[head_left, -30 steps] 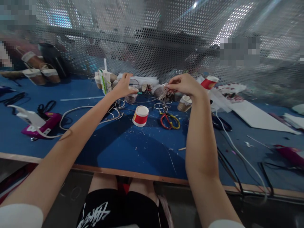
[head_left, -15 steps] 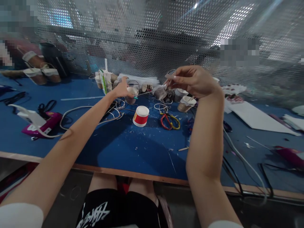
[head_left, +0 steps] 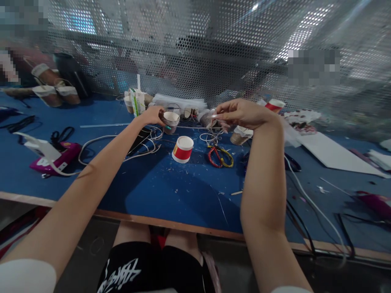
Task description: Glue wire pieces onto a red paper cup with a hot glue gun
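My left hand (head_left: 154, 117) is closed round the left side of a small cup (head_left: 172, 119) with a thin wire hoop above it, at the back of the table. A thin strand (head_left: 195, 127) runs from near that cup toward my right hand (head_left: 233, 112). The right hand is raised, its thumb and fingertips pinched together; what lies between them is too small to make out. Between my arms an upturned red and white paper cup (head_left: 182, 149) stands on the blue table. Right of it lie scissors (head_left: 220, 157) with red and yellow handles.
A purple glue gun (head_left: 56, 158) with a white cable lies at the left. Behind the hands are more small cups, loose wires and a white stack (head_left: 180, 101). White sheets (head_left: 339, 154) and another purple tool (head_left: 374, 203) lie at the right. A perforated metal screen (head_left: 195, 53) stands behind.
My right hand has moved down, and my left hand is now round the small cup. The strand hangs lower and flatter. A red and white cup now shows behind my right wrist.
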The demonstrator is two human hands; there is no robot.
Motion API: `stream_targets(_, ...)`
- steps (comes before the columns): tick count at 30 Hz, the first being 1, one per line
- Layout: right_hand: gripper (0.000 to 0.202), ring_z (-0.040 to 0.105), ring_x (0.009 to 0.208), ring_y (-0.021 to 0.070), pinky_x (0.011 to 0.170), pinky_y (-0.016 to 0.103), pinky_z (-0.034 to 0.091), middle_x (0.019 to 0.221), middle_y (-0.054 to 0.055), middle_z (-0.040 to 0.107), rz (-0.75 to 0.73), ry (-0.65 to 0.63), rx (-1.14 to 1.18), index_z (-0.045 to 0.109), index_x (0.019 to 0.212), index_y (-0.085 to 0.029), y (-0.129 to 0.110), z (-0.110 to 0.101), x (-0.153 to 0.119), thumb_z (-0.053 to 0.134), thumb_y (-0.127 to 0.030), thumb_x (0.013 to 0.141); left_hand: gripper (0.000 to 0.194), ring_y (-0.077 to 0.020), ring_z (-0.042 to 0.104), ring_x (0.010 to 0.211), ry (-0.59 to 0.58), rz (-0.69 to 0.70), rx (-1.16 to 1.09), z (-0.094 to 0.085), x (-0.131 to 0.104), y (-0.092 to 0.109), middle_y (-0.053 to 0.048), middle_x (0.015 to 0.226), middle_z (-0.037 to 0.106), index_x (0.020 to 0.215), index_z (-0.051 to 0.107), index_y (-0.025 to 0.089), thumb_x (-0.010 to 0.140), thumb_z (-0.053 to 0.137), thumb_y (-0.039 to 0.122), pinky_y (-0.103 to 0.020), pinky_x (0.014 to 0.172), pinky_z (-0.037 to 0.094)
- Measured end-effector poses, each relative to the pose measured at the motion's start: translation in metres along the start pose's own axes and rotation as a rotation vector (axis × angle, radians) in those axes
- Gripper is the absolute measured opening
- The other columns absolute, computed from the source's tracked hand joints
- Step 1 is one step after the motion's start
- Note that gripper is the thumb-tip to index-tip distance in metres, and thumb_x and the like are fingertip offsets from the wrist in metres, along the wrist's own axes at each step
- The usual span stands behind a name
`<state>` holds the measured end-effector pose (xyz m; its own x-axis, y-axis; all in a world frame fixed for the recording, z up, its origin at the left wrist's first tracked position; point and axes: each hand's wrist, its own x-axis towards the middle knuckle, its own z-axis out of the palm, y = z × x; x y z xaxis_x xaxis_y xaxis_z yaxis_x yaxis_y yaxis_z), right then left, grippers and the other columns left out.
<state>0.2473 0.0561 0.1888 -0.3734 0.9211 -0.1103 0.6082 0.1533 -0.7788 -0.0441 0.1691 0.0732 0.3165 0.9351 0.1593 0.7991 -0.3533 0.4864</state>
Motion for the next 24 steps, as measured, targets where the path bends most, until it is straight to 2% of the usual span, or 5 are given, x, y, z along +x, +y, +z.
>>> stream_targets(5,0.025,0.044,0.048,0.0077,0.052,0.025,0.044,0.053,-0.004,0.050,0.054,0.006,-0.128,0.068,0.074,-0.020,-0.002,0.002,0.000,0.075,-0.042,0.083,0.067,-0.0294,0.067,0.110,-0.072,0.001,0.074,-0.009,-0.002,-0.003,-0.014,0.114,0.075,0.117,0.068,0.011,0.056,0.082,0.035,-0.031,0.092,0.049)
stream_targets(9,0.025,0.039,0.045,0.0067,0.047,0.023,0.040,0.051,-0.005,0.046,0.077,-0.008,-0.136,0.070,0.075,-0.020,-0.002,0.000,-0.004,0.077,-0.043,0.081,0.070,-0.0286,0.071,0.098,-0.116,-0.010,0.122,-0.014,-0.003,-0.005,-0.012,0.103,0.077,0.117,0.069,0.012,0.054,0.083,0.038,-0.031,0.085,0.052)
stream_targets(14,0.022,0.034,0.046,0.0061,0.042,0.021,0.030,0.056,-0.005,0.046,0.083,-0.092,-0.128,0.068,0.076,-0.021,0.004,-0.009,-0.008,0.076,-0.041,0.080,0.061,-0.0262,0.072,0.084,-0.252,-0.020,0.124,-0.019,-0.004,-0.008,-0.010,0.089,0.078,0.111,0.073,0.014,0.054,0.081,0.036,-0.032,0.077,0.055)
stream_targets(20,0.021,0.037,0.051,0.0084,0.048,0.023,0.034,0.057,-0.005,0.041,0.122,-0.151,-0.201,0.072,0.077,-0.022,0.010,-0.009,0.004,0.074,-0.042,0.081,0.038,-0.0227,0.070,0.076,-0.306,-0.014,0.048,-0.022,-0.005,-0.014,-0.009,0.080,0.078,0.089,0.079,0.019,0.055,0.076,0.036,-0.032,0.071,0.056)
stream_targets(24,0.024,0.042,0.054,0.0097,0.052,0.025,0.038,0.060,-0.003,0.048,0.158,-0.140,-0.289,0.073,0.075,-0.023,0.014,-0.009,0.009,0.075,-0.047,0.079,0.027,-0.0205,0.069,0.068,-0.301,0.042,0.091,-0.024,-0.007,-0.015,-0.004,0.066,0.074,0.070,0.078,0.022,0.048,0.078,0.037,-0.030,0.069,0.056)
